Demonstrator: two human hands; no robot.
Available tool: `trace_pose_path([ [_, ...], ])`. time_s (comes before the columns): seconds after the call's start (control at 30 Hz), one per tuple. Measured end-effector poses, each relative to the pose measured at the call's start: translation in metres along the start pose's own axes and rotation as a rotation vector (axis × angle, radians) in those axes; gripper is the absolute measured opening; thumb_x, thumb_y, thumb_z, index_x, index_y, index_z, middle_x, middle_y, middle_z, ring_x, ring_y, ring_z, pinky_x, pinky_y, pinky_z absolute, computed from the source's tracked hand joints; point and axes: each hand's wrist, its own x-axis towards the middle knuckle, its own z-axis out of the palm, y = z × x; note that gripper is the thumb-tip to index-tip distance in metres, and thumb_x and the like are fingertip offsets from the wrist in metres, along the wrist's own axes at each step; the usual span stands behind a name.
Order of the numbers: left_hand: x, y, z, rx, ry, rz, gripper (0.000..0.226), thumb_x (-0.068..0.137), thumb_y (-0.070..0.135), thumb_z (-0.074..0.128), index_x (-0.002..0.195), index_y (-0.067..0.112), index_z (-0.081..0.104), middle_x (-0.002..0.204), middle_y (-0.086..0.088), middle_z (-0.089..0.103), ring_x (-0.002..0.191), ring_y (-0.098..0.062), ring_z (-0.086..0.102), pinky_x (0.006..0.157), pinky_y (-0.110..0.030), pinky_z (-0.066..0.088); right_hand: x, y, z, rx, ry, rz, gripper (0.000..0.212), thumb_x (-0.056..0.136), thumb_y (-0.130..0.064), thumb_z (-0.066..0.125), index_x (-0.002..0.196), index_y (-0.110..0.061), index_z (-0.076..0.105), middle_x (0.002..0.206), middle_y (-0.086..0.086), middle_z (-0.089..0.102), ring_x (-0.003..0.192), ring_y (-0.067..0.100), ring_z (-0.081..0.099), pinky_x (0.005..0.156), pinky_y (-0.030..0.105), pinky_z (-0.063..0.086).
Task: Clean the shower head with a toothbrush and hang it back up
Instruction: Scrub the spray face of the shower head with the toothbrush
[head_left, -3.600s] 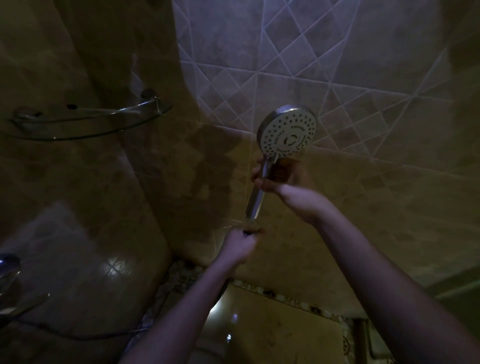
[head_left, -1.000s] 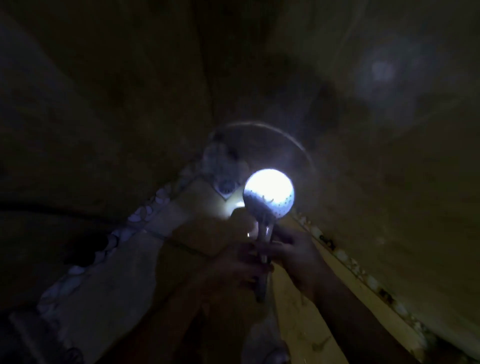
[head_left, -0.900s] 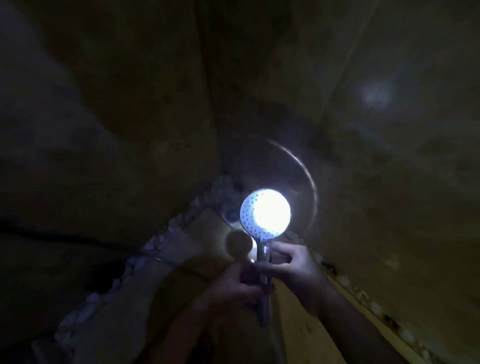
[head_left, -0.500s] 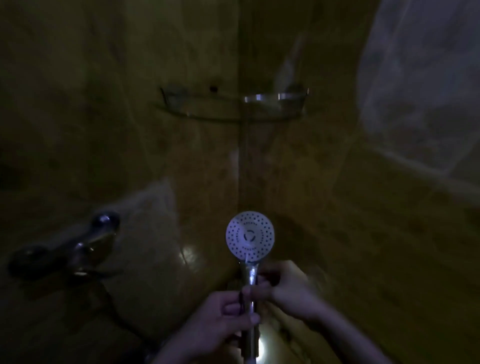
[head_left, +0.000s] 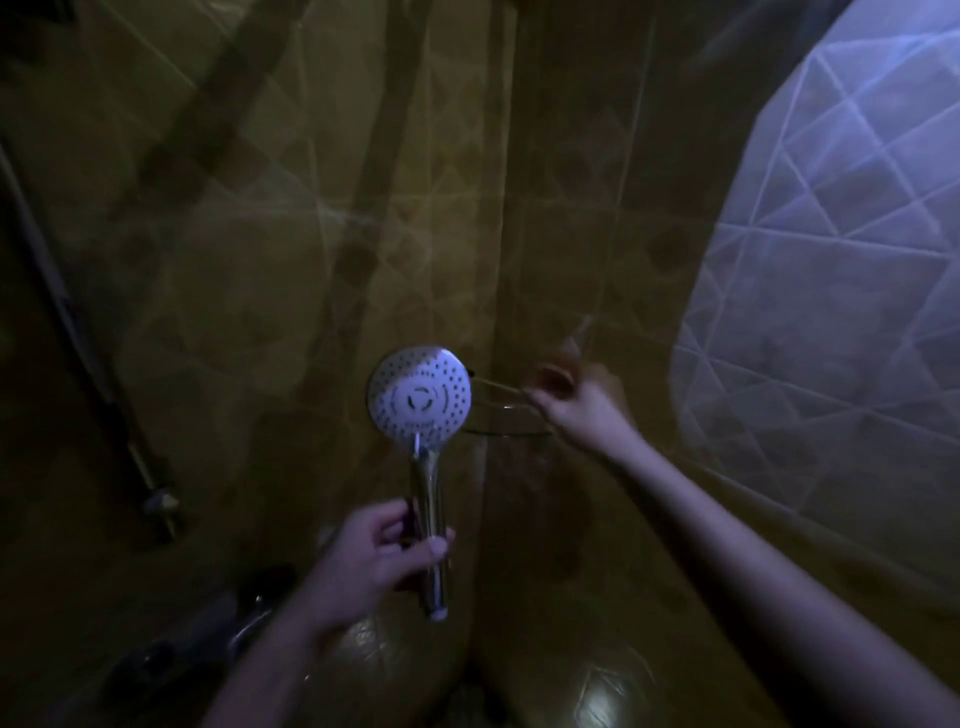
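Observation:
The shower head (head_left: 420, 399), a round white face with many holes on a chrome handle, stands upright in the corner of the dim shower. My left hand (head_left: 382, 558) is closed around the lower handle. A thin dark stick (head_left: 410, 517), which may be the toothbrush, is pressed between that hand and the handle. My right hand (head_left: 574, 402) is off the shower head and stretched out to the glass corner shelf (head_left: 506, 431) just right of the head. It is blurred with its fingers curled at the shelf's rim; I cannot tell if it holds anything.
A dark vertical shower rail (head_left: 78, 338) runs down the left wall. A chrome tap fitting (head_left: 244, 629) sticks out at lower left, under my left forearm. The tiled wall (head_left: 831, 312) on the right is lit bluish; everything else is very dark.
My right hand has let go of the handle and reached right to the corner shelf. My left hand alone now holds the shower head, higher in view.

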Motion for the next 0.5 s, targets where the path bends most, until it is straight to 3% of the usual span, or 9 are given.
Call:
trace_pose_path([
  [0.13, 0.014, 0.015, -0.028, -0.039, 0.019, 0.022, 0.024, 0.08, 0.005, 0.075, 0.104, 0.007, 0.072, 0.103, -0.005, 0.08, 0.089, -0.019, 0.078, 0.068, -0.027, 0.062, 0.048, 0.007, 0.023, -0.303, -0.019, -0.066, 0.015, 0.089, -0.008, 0.065, 0.101, -0.003, 0.072, 0.106, 0.016, 0.068, 0.113, 0.04, 0.061, 0.099, 0.048, 0.049],
  [0.2, 0.019, 0.016, -0.038, -0.031, 0.016, 0.028, 0.024, 0.084, 0.003, 0.074, 0.107, 0.008, 0.071, 0.102, 0.002, 0.08, 0.095, -0.018, 0.077, 0.068, -0.024, 0.062, 0.069, 0.015, 0.038, -0.487, -0.047, -0.032, 0.021, 0.087, -0.01, 0.065, 0.104, 0.0, 0.073, 0.117, 0.026, 0.064, 0.128, 0.048, 0.05, 0.114, 0.063, 0.032],
  [0.27, 0.024, 0.013, -0.046, -0.045, 0.017, 0.012, 0.028, 0.084, 0.003, 0.074, 0.111, 0.009, 0.07, 0.102, 0.005, 0.08, 0.097, -0.014, 0.076, 0.068, -0.022, 0.061, 0.087, 0.02, 0.046, -0.778, -0.141, 0.066, 0.034, 0.091, -0.025, 0.063, 0.118, -0.008, 0.071, 0.129, 0.023, 0.062, 0.139, 0.047, 0.039, 0.121, 0.066, 0.011],
  [0.3, 0.029, 0.01, -0.05, -0.059, 0.017, 0.002, 0.031, 0.085, 0.002, 0.074, 0.114, 0.009, 0.068, 0.103, 0.002, 0.08, 0.098, -0.012, 0.076, 0.068, -0.021, 0.06, 0.096, 0.02, 0.048, -0.88, -0.217, 0.123, 0.036, 0.092, -0.031, 0.061, 0.122, -0.013, 0.07, 0.131, 0.018, 0.062, 0.14, 0.043, 0.039, 0.122, 0.062, 0.013],
  [0.37, 0.035, 0.005, -0.057, -0.06, 0.03, -0.026, 0.041, 0.085, 0.002, 0.074, 0.124, 0.008, 0.063, 0.11, -0.005, 0.078, 0.096, -0.006, 0.074, 0.071, -0.02, 0.058, 0.108, 0.024, 0.05, -0.863, -0.309, 0.208, 0.033, 0.093, -0.032, 0.062, 0.122, -0.017, 0.069, 0.13, 0.01, 0.063, 0.135, 0.035, 0.046, 0.119, 0.051, 0.028],
  [0.43, 0.041, 0.001, -0.062, -0.058, 0.029, -0.04, 0.048, 0.085, 0.006, 0.076, 0.129, 0.016, 0.058, 0.119, -0.004, 0.074, 0.096, -0.001, 0.072, 0.077, -0.02, 0.056, 0.114, 0.026, 0.049, -0.796, -0.333, 0.245, 0.037, 0.092, -0.024, 0.064, 0.126, -0.011, 0.066, 0.134, 0.014, 0.061, 0.13, 0.036, 0.051, 0.112, 0.047, 0.039],
  [0.5, 0.043, -0.002, -0.064, -0.044, 0.011, -0.024, 0.047, 0.085, 0.009, 0.077, 0.127, 0.023, 0.06, 0.115, 0.0, 0.075, 0.093, -0.004, 0.075, 0.073, -0.02, 0.057, 0.114, 0.024, 0.053, -0.808, -0.343, 0.23, 0.037, 0.09, -0.018, 0.065, 0.125, -0.008, 0.067, 0.132, 0.018, 0.062, 0.125, 0.036, 0.055, 0.107, 0.046, 0.042],
])
